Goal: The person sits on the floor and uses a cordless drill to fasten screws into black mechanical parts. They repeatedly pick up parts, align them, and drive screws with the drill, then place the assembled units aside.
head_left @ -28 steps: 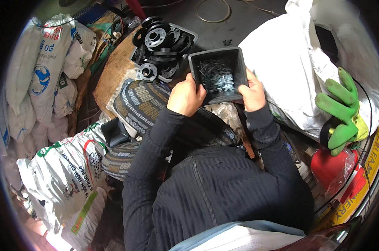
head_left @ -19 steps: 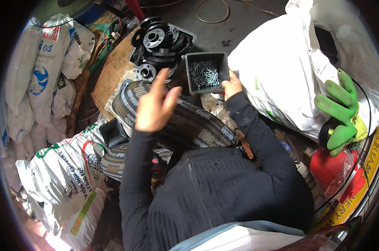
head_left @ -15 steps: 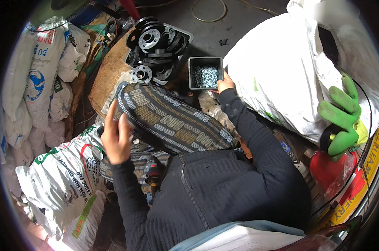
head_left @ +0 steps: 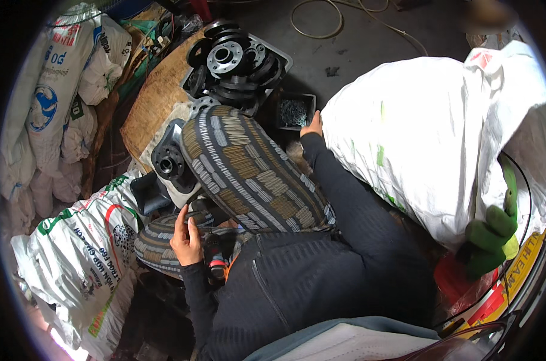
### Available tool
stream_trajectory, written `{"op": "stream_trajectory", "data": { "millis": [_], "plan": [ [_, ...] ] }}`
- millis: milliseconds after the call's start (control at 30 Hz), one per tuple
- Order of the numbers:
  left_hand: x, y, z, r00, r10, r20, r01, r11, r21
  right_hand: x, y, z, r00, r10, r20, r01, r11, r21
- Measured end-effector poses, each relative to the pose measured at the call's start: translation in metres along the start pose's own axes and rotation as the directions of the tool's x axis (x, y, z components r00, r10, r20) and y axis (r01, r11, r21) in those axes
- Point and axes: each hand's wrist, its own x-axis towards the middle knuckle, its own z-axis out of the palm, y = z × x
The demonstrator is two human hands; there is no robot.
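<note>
At the lower left, my left hand (head_left: 187,240) is raised with its fingers extended and apart, holding nothing, beside my bent leg. My right hand (head_left: 312,125) reaches forward and grips the near right corner of a small dark plastic bin (head_left: 314,107), its fingertips partly hidden. Silvery screws (head_left: 293,113) lie inside that bin. Ahead of my left hand, a dark round flange with holes (head_left: 168,160) rests on a pale fixture. A power drill (head_left: 217,265) with a red and black body is partly hidden near my lap.
Beside the screws stands a grey crate (head_left: 288,59) heaped with black and silver flanges (head_left: 226,57). A wooden board (head_left: 149,99) lies left of it. Big white sacks (head_left: 417,132) flank me, green gloves (head_left: 493,231) hanging at the right. A dark open container (head_left: 149,194) sits near the fixture.
My left hand has moved down and slightly right. My knee has shifted, uncovering the flange on the fixture. My right hand stays at the screw bin, which now sits in shadow.
</note>
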Motion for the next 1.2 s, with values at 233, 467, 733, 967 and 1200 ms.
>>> {"op": "stream_trajectory", "data": {
  "millis": [233,467,733,967,1200],
  "plan": [
    [0.008,-0.010,0.006,0.998,0.056,-0.007,-0.056,0.998,0.012,0.027,-0.053,-0.022,0.835,-0.407,0.370,0.531,0.772,-0.349],
    [-0.002,-0.018,0.001,0.988,-0.132,-0.080,0.126,0.989,-0.084,0.081,0.001,0.058,0.736,-0.178,0.653,0.654,0.437,-0.618],
    [-0.009,-0.025,-0.004,0.984,-0.063,-0.166,0.071,0.997,0.039,0.068,-0.013,0.052,0.746,-0.374,0.551,0.646,0.609,-0.461],
    [-0.008,-0.026,-0.009,0.986,-0.048,-0.161,0.058,0.996,0.061,0.078,-0.027,0.048,0.751,0.058,0.658,0.464,0.663,-0.587],
    [-0.008,-0.042,-0.005,0.984,0.029,-0.178,-0.017,0.997,0.069,0.065,-0.028,0.030,0.889,-0.098,0.447,0.296,0.868,-0.398]
  ]
}}
